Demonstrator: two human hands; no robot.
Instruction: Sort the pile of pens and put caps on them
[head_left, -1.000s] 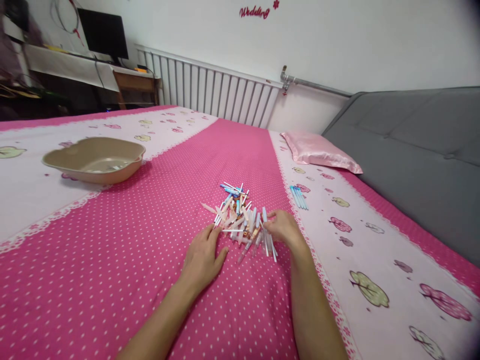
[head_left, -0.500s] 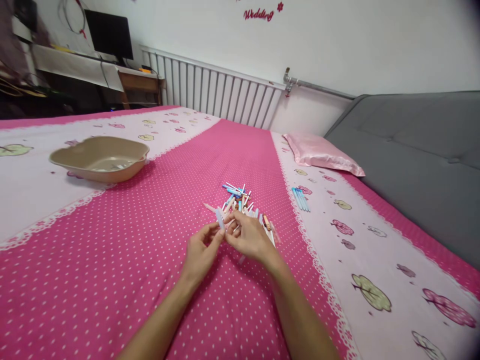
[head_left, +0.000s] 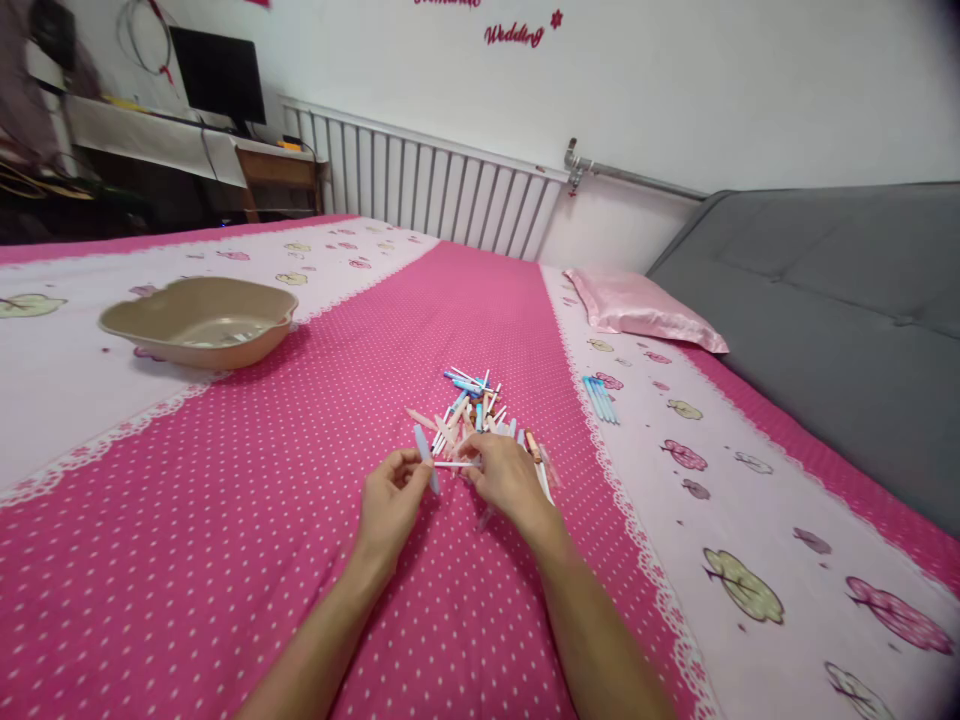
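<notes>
A pink, white-dotted cloth bedspread [head_left: 315,440] spreads across the frame; a grey padded headboard [head_left: 825,270] stands at the right; a beige plastic basin [head_left: 217,355] sits at the left; at centre, the right hand [head_left: 510,480], fingers bunched, overlaps a loose pile of slim pink, white and blue pen parts [head_left: 450,430]; the left hand [head_left: 390,500] pinches a translucent lavender tube [head_left: 425,455]; a thin white stick [head_left: 454,464] spans between them; whether the right grips it, I cannot tell.

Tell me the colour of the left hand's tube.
The tube is pale bluish-lilac, best seen in the head view.
</notes>
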